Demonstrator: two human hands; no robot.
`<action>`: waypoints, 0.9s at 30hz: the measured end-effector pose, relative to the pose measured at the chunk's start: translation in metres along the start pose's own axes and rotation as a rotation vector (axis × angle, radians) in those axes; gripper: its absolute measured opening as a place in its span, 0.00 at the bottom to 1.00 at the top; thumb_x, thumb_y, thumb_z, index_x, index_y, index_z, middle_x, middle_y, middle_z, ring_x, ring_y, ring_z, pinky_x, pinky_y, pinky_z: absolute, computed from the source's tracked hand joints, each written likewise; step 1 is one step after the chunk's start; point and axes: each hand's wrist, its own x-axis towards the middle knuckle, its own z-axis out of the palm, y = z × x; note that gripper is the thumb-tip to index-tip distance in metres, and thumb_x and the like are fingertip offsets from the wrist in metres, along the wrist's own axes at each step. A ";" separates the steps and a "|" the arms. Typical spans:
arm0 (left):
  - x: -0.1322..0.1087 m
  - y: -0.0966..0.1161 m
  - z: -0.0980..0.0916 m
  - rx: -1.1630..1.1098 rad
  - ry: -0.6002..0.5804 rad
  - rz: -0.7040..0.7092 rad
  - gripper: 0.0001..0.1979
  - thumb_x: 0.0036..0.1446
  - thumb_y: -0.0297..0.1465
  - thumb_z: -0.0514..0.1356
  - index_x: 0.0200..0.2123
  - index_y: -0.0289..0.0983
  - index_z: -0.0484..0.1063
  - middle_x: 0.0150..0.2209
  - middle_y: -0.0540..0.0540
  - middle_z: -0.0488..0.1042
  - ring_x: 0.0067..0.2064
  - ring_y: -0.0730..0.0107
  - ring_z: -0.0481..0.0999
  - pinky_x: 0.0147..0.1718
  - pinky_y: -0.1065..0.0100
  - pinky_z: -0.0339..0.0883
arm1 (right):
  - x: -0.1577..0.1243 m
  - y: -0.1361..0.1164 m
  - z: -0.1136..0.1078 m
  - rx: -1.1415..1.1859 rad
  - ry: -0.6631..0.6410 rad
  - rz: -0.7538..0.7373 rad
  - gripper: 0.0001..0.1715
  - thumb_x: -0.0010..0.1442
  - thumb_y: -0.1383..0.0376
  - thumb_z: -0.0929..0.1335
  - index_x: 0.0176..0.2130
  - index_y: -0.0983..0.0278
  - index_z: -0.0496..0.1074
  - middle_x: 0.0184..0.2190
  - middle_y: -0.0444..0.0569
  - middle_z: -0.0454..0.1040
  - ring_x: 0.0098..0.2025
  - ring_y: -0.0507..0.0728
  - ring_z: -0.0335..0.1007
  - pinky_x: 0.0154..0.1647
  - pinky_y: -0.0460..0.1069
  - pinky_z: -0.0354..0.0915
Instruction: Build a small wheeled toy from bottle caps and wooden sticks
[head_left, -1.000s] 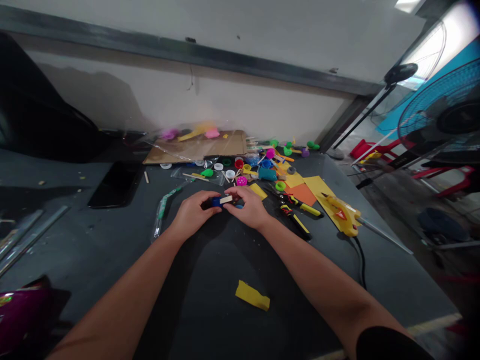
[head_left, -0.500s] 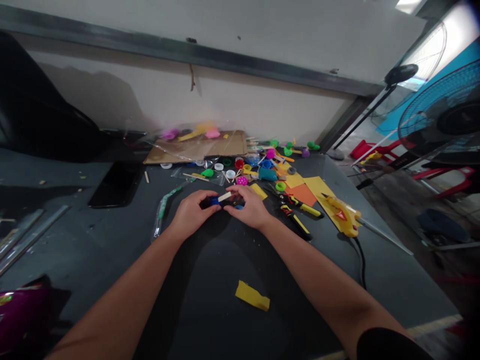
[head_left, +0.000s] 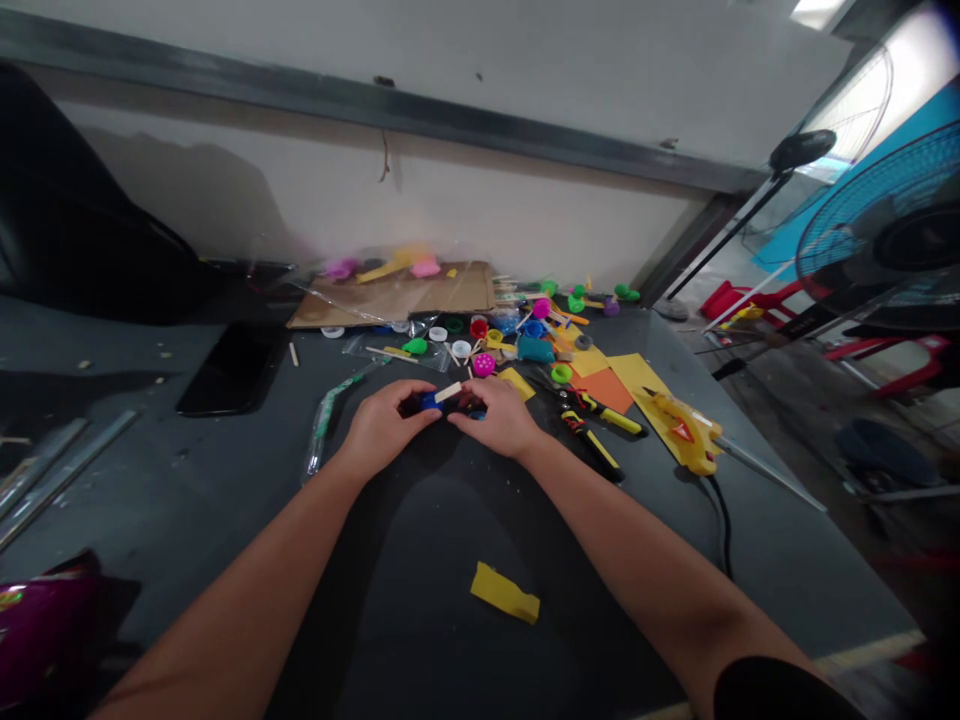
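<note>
A phone [head_left: 229,370] lay flat on the surface [head_left: 225,520], left of a clear tube [head_left: 323,430]. Next, the left hand [head_left: 390,420] was curled narrow, thumb and fingers pinching a blue piece [head_left: 430,401]. The pale stick [head_left: 448,393] sat tilted between both hands, its upper end in the narrow pinch of the right hand [head_left: 501,415]. Farther right lay pliers [head_left: 592,445], then a glue gun [head_left: 696,435]

The left hand [head_left: 388,421] and right hand [head_left: 497,414] partly hid a blue piece [head_left: 430,401], its details too small to read, while the frame's edges cropped a purple object [head_left: 43,640] at left and a fan [head_left: 926,238] at right.
</note>
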 end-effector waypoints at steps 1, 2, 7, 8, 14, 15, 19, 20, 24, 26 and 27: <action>0.000 0.000 0.000 0.010 -0.005 0.006 0.16 0.52 0.38 0.63 0.45 0.42 0.73 0.42 0.47 0.77 0.39 0.65 0.75 0.39 0.63 0.69 | 0.000 0.000 0.000 0.018 0.018 0.002 0.13 0.52 0.60 0.72 0.38 0.62 0.72 0.32 0.45 0.77 0.37 0.57 0.69 0.41 0.52 0.62; 0.000 0.000 0.000 0.023 -0.011 0.014 0.16 0.52 0.38 0.63 0.45 0.42 0.72 0.42 0.47 0.77 0.39 0.65 0.75 0.39 0.63 0.69 | 0.000 0.000 0.000 0.035 0.039 0.003 0.13 0.53 0.60 0.71 0.39 0.62 0.72 0.32 0.45 0.77 0.37 0.56 0.69 0.41 0.52 0.62; -0.001 0.000 0.001 0.102 -0.036 0.069 0.15 0.52 0.37 0.63 0.45 0.42 0.72 0.42 0.47 0.76 0.41 0.63 0.74 0.40 0.62 0.68 | 0.000 -0.001 0.002 0.079 0.128 -0.027 0.09 0.58 0.60 0.69 0.39 0.61 0.73 0.29 0.45 0.75 0.33 0.54 0.68 0.40 0.51 0.62; -0.001 0.000 0.002 0.109 -0.038 0.080 0.15 0.53 0.37 0.63 0.45 0.43 0.72 0.42 0.47 0.76 0.42 0.63 0.74 0.40 0.62 0.68 | 0.000 -0.001 0.002 0.081 0.138 -0.029 0.09 0.59 0.60 0.69 0.39 0.61 0.74 0.28 0.45 0.75 0.33 0.54 0.68 0.39 0.50 0.61; -0.001 0.002 0.001 0.130 -0.034 0.098 0.15 0.54 0.39 0.62 0.44 0.42 0.72 0.43 0.46 0.76 0.41 0.64 0.74 0.39 0.63 0.68 | 0.001 -0.002 0.001 0.049 0.125 -0.040 0.09 0.59 0.59 0.68 0.37 0.60 0.75 0.28 0.45 0.75 0.32 0.54 0.68 0.39 0.50 0.60; -0.002 0.002 0.001 0.132 -0.034 0.096 0.14 0.54 0.39 0.61 0.44 0.42 0.72 0.42 0.46 0.76 0.41 0.64 0.74 0.39 0.63 0.68 | 0.001 -0.003 0.000 0.036 0.119 -0.048 0.09 0.60 0.59 0.68 0.37 0.60 0.75 0.28 0.45 0.75 0.33 0.54 0.68 0.40 0.51 0.60; -0.002 0.003 0.003 0.127 -0.026 0.081 0.16 0.54 0.38 0.62 0.46 0.42 0.71 0.43 0.47 0.76 0.42 0.64 0.75 0.40 0.64 0.68 | 0.000 -0.006 -0.002 -0.011 0.108 -0.081 0.10 0.61 0.58 0.67 0.38 0.61 0.75 0.30 0.46 0.76 0.36 0.56 0.69 0.43 0.52 0.59; -0.003 0.003 0.003 0.124 -0.022 0.075 0.17 0.53 0.38 0.63 0.46 0.43 0.71 0.44 0.47 0.76 0.42 0.64 0.75 0.40 0.64 0.68 | 0.000 -0.006 -0.002 -0.013 0.106 -0.089 0.11 0.61 0.58 0.67 0.38 0.61 0.75 0.30 0.47 0.76 0.37 0.56 0.69 0.44 0.52 0.59; -0.003 0.007 0.004 0.150 -0.034 0.050 0.16 0.52 0.37 0.64 0.45 0.43 0.72 0.43 0.49 0.77 0.41 0.64 0.76 0.40 0.65 0.67 | 0.000 -0.008 -0.003 0.038 0.112 -0.086 0.11 0.60 0.58 0.67 0.38 0.62 0.75 0.31 0.47 0.76 0.37 0.56 0.69 0.43 0.51 0.60; -0.003 0.010 0.004 0.180 -0.048 0.036 0.15 0.52 0.36 0.64 0.45 0.43 0.73 0.41 0.49 0.78 0.41 0.63 0.76 0.40 0.65 0.67 | 0.001 -0.009 -0.003 0.083 0.120 -0.069 0.10 0.59 0.58 0.68 0.37 0.62 0.75 0.29 0.46 0.75 0.35 0.55 0.68 0.41 0.51 0.61; -0.003 0.012 0.005 0.196 -0.047 0.031 0.15 0.52 0.37 0.64 0.44 0.43 0.73 0.41 0.49 0.78 0.41 0.63 0.76 0.40 0.65 0.67 | 0.001 -0.009 -0.003 0.104 0.124 -0.062 0.10 0.59 0.58 0.68 0.36 0.62 0.75 0.29 0.46 0.75 0.34 0.55 0.68 0.41 0.51 0.61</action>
